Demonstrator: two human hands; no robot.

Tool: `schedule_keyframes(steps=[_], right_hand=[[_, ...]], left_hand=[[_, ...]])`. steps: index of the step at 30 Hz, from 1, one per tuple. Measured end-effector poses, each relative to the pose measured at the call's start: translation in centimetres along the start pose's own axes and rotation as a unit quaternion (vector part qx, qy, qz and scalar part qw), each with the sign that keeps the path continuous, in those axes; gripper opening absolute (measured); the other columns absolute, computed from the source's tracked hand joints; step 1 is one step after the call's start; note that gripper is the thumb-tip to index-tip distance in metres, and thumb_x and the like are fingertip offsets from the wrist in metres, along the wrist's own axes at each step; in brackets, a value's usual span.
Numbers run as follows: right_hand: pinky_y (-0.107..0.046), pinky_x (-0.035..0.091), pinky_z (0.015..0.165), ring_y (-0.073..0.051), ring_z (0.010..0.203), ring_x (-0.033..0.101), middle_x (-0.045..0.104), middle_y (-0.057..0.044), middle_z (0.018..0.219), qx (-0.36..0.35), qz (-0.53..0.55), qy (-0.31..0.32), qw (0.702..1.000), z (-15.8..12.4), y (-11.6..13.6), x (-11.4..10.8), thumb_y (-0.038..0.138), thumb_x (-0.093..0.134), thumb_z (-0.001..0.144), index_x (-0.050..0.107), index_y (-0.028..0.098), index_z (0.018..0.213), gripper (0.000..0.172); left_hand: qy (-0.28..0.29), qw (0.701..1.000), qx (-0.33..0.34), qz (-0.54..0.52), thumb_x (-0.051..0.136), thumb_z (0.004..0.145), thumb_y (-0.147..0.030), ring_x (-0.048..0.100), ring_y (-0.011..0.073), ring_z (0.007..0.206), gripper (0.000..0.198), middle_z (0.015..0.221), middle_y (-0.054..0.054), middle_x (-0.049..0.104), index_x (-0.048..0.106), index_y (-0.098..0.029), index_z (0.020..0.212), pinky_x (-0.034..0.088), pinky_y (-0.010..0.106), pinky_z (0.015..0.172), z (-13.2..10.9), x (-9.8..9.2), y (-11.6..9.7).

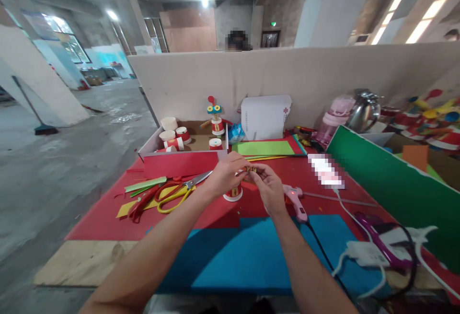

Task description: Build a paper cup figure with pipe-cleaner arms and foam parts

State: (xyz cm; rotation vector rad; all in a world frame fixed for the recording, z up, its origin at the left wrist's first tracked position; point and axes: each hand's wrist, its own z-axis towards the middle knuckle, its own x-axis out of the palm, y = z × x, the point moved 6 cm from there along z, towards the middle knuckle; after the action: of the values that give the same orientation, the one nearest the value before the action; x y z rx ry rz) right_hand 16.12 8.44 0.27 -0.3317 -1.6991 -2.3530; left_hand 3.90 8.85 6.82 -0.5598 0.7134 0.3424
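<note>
My left hand (230, 170) and my right hand (266, 184) meet over the middle of the table. Between their pinched fingertips is a small folded paper strip (250, 170) in yellow, red and dark colours, partly hidden by the fingers. Just below, a red paper cup (234, 192) stands upside down on its white rim, its top covered by my left hand. To the right of my right hand lies a pink glue gun (296, 203) with a small red light on. Two pairs of scissors, one yellow-handled (176, 198) and one red-handled (143, 204), lie left of my left forearm.
An open box (183, 163) holds several paper cups and a cup figure (217, 124) with yellow eyes. Green paper sheets (264, 148) lie behind my hands. A lit phone (326, 171), cables and a green board (395, 199) occupy the right. A white partition (194, 79) stands behind.
</note>
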Motion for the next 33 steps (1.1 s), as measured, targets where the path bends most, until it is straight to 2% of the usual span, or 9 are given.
schedule_keyframes(steps=[3, 6, 10, 14, 17, 23, 27, 30, 33], right_hand=[[-0.032, 0.057, 0.076, -0.016, 0.077, 0.067, 0.072, -0.001, 0.086, -0.006, -0.004, -0.003, 1.0, 0.0, 0.0, -0.2, 0.035, 0.075, 0.072, 0.066, 0.023, 0.091, 0.023], [-0.034, 0.057, 0.079, -0.018, 0.081, 0.068, 0.072, -0.001, 0.086, -0.017, -0.017, -0.001, 1.0, 0.0, 0.1, -0.1, 0.034, 0.075, 0.071, 0.066, 0.023, 0.091, 0.024], [-0.037, 0.056, 0.081, -0.02, 0.082, 0.068, 0.072, -0.002, 0.086, -0.024, -0.058, 0.023, 0.998, -0.1, 0.0, 0.1, 0.034, 0.073, 0.073, 0.068, 0.023, 0.093, 0.023], [-0.037, 0.055, 0.084, -0.02, 0.087, 0.066, 0.071, -0.004, 0.09, -0.045, -0.104, 0.019, 0.993, 0.0, -0.1, -0.1, 0.035, 0.075, 0.072, 0.07, 0.022, 0.092, 0.024], [-0.037, 0.056, 0.081, -0.019, 0.083, 0.067, 0.071, -0.004, 0.088, -0.008, -0.048, 0.004, 0.999, 0.0, -0.4, -0.1, 0.038, 0.076, 0.071, 0.069, 0.022, 0.091, 0.027], [-0.032, 0.057, 0.073, -0.015, 0.071, 0.067, 0.071, 0.0, 0.079, 0.062, 0.028, 0.013, 0.998, -0.3, -0.7, 0.9, 0.038, 0.082, 0.063, 0.066, 0.022, 0.082, 0.03], [-0.031, 0.057, 0.072, -0.013, 0.067, 0.066, 0.071, 0.001, 0.075, 0.096, 0.058, 0.014, 0.994, -0.4, -1.0, 1.0, 0.04, 0.083, 0.061, 0.066, 0.02, 0.081, 0.033], [-0.029, 0.056, 0.069, -0.012, 0.063, 0.065, 0.071, 0.001, 0.073, 0.12, 0.082, 0.006, 0.989, -0.3, -1.2, 0.7, 0.04, 0.084, 0.06, 0.065, 0.02, 0.08, 0.034], [-0.025, 0.053, 0.064, -0.01, 0.059, 0.062, 0.067, 0.004, 0.065, 0.097, 0.077, -0.023, 0.992, -0.1, -0.9, 0.2, 0.038, 0.083, 0.061, 0.064, 0.021, 0.079, 0.032]], left_hand=[[-0.024, 0.996, -0.055, -0.066, 0.06, 0.078, -0.011, 0.061, 0.018, 0.09, 0.02, 0.093, 0.006, 0.069, 0.066, -0.018, 0.096, 0.05, 0.029, 0.081, -0.6, -0.3, 0.5], [-0.035, 0.975, -0.132, -0.174, 0.064, 0.075, -0.014, 0.064, 0.0167, 0.087, 0.028, 0.097, 0.006, 0.07, 0.065, -0.017, 0.102, 0.051, 0.027, 0.08, -1.4, -0.1, 1.2], [-0.045, 0.953, -0.19, -0.233, 0.064, 0.076, -0.021, 0.064, 0.016, 0.081, 0.018, 0.088, 0.005, 0.07, 0.067, -0.016, 0.093, 0.051, 0.026, 0.075, -2.2, 0.2, 1.9], [-0.05, 0.948, -0.205, -0.24, 0.065, 0.076, -0.023, 0.064, 0.0162, 0.081, 0.017, 0.086, 0.005, 0.07, 0.068, -0.016, 0.091, 0.05, 0.027, 0.075, -2.1, -0.2, 2.2], [-0.033, 0.936, -0.217, -0.275, 0.067, 0.074, -0.022, 0.063, 0.0148, 0.079, 0.029, 0.086, 0.005, 0.069, 0.067, -0.015, 0.102, 0.051, 0.026, 0.072, -1.8, -0.4, 2.2], [0.0, 0.947, -0.206, -0.248, 0.066, 0.077, -0.022, 0.063, 0.0146, 0.079, 0.017, 0.09, 0.005, 0.071, 0.071, -0.015, 0.092, 0.051, 0.026, 0.072, -1.8, -0.2, 2.1], [0.008, 0.934, -0.223, -0.278, 0.066, 0.079, -0.024, 0.065, 0.0147, 0.077, 0.026, 0.093, 0.007, 0.071, 0.068, -0.013, 0.102, 0.052, 0.026, 0.069, -2.2, 0.4, 2.5], [0.014, 0.95, -0.192, -0.246, 0.065, 0.08, -0.023, 0.064, 0.0146, 0.08, 0.032, 0.095, 0.007, 0.071, 0.065, -0.014, 0.11, 0.052, 0.026, 0.072, -2.4, -0.2, 3.0], [-0.005, 0.98, -0.157, -0.123, 0.063, 0.082, -0.024, 0.062, 0.0154, 0.081, 0.02, 0.091, 0.006, 0.07, 0.069, -0.016, 0.099, 0.049, 0.028, 0.074, -2.4, -2.0, 4.0]])
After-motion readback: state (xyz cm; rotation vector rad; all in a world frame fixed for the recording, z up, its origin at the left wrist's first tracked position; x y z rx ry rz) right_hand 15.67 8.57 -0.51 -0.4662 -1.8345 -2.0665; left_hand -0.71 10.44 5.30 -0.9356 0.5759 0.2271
